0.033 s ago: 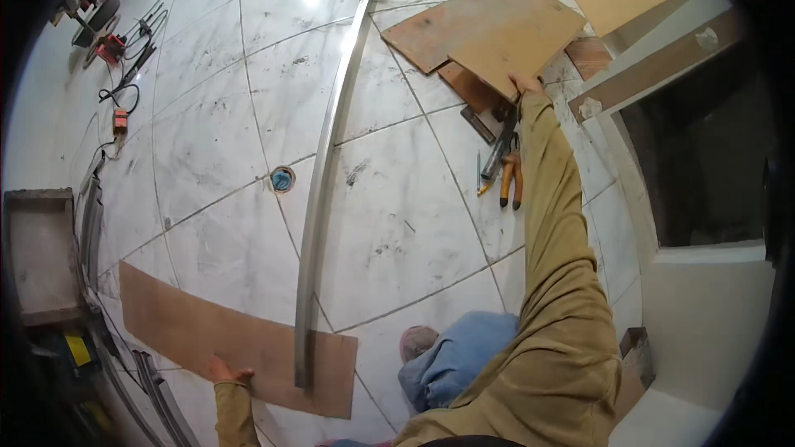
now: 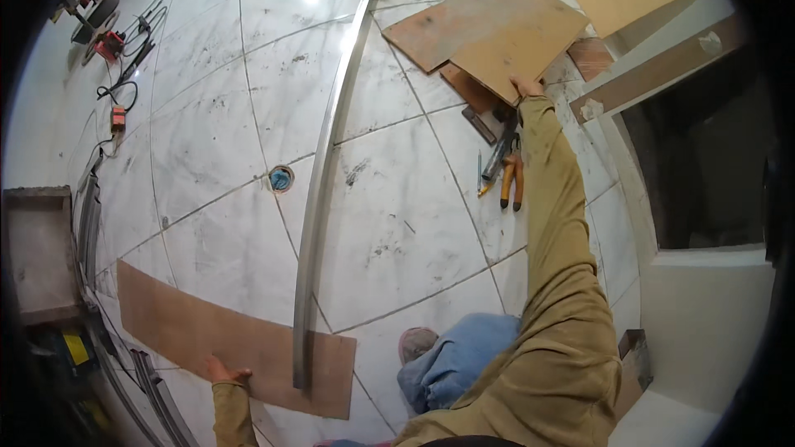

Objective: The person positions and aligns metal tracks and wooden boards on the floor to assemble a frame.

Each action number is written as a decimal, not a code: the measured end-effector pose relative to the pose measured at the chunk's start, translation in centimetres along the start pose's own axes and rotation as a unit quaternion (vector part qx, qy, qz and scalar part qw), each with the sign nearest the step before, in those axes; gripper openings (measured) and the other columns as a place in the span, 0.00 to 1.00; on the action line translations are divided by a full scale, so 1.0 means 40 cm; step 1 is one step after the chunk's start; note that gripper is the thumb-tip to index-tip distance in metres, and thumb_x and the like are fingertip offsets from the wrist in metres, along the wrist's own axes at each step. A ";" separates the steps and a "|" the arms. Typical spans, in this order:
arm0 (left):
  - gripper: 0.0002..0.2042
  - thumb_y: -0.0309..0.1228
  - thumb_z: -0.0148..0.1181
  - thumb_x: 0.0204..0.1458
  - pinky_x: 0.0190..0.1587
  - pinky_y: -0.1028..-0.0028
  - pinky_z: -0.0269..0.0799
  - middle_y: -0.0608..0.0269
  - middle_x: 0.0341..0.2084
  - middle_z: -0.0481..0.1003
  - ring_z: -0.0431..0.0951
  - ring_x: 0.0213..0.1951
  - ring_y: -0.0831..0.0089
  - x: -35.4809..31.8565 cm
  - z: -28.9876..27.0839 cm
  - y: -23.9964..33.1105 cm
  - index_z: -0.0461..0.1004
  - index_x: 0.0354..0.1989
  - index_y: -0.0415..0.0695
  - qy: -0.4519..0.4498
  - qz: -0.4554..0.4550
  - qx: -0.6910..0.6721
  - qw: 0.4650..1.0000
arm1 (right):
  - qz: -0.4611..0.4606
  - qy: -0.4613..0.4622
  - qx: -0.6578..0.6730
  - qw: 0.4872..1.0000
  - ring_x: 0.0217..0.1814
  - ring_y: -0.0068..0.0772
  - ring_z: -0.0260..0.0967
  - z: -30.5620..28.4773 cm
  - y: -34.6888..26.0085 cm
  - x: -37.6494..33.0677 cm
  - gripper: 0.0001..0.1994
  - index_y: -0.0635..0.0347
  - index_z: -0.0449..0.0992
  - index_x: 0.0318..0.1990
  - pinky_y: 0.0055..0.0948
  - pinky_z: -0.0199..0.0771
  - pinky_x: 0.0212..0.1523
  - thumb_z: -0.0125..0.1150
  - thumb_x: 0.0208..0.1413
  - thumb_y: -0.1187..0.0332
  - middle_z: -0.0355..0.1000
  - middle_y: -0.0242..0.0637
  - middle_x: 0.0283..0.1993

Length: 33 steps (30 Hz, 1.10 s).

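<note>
Plywood is under both my hands: my left hand lies flat and open on the near edge of a long brown strip on the marble floor, low on my left, while my right hand reaches far out to the near edge of a lighter board, fingers on it; I cannot tell whether they grip or only press. That board sits on a stack with a darker sheet beside it and more scraps beneath. A long metal rail runs up the floor between my arms, its near end resting on the strip just right of my left hand. Orange-handled pliers and a dark tool lie just left of my right sleeve. A round drain is set in the tiles left of the rail. My knee in blue cloth is folded below. Cables and a red tool lie far off at upper left.
</note>
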<state>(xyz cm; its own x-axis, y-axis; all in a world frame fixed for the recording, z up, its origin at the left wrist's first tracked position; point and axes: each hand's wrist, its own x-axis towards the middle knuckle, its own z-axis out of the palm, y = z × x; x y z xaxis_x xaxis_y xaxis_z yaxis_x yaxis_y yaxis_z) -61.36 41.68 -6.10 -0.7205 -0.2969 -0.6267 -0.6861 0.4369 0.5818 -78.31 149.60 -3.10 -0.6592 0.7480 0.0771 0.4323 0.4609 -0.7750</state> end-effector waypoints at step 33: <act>0.66 0.31 0.87 0.05 0.63 0.58 0.66 0.43 0.59 0.59 0.63 0.61 0.47 -0.004 -0.056 0.017 0.52 0.64 0.37 0.105 0.089 0.348 0.927 | -0.119 -0.100 -0.453 0.878 0.48 0.54 0.77 0.624 -0.386 0.042 0.16 0.63 0.78 0.49 0.45 0.78 0.46 0.52 0.58 0.66 0.77 0.54 0.46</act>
<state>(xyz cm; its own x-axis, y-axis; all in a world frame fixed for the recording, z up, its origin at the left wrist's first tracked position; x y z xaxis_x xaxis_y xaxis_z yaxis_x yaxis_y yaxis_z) -61.94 40.12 -4.42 -0.8699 -0.2943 -0.3958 -0.3758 0.9153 0.1453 -101.43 131.83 -6.65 -0.8527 0.5223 -0.0135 0.5201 0.8510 0.0723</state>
